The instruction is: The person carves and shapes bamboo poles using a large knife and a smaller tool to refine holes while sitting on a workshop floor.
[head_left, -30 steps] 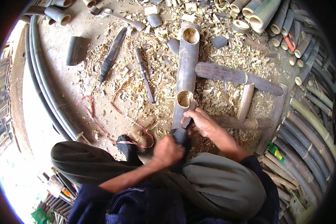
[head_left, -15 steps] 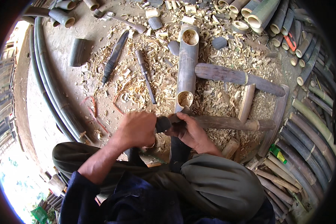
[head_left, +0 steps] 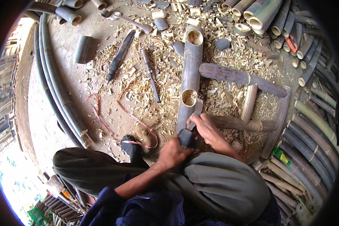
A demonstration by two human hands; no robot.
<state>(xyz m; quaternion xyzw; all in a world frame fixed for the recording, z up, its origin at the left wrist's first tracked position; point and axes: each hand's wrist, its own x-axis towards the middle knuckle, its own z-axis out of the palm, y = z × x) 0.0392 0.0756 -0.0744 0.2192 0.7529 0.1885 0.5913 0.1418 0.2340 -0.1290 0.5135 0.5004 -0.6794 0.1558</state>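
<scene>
- Here, the left hand (head_left: 173,152) is closed firmly around the dark handle of a knife (head_left: 186,138), low in the centre, between the person's bent knees.
- The right hand (head_left: 208,129) is clamped on the same knife farther up, fingers curled near the base of the blade (head_left: 198,107); part of that grip is hidden.
- The blade points away from the person, over the right edge of a bamboo post (head_left: 191,71). I cannot tell whether it touches the wood.
- The post has two round holes, one near its far end, one just beside the blade tip.
- Two rails, an upper rail (head_left: 224,73) and a lower rail (head_left: 248,124), run right from it to a second post (head_left: 282,107); a pale slat (head_left: 250,101) spans between them.
- Left of the holed post, on a floor thick with shavings (head_left: 135,98), lie a chisel (head_left: 151,75) and a second knife (head_left: 120,56).
- Nearer, a reddish string (head_left: 98,105) loops toward a dark-covered foot (head_left: 132,150).
- Farther out are a short tube (head_left: 83,49) and, at left, long curved-looking poles (head_left: 56,80).
- Stacked bamboo (head_left: 312,150) fills the right side, with a green object (head_left: 281,155) on it.
</scene>
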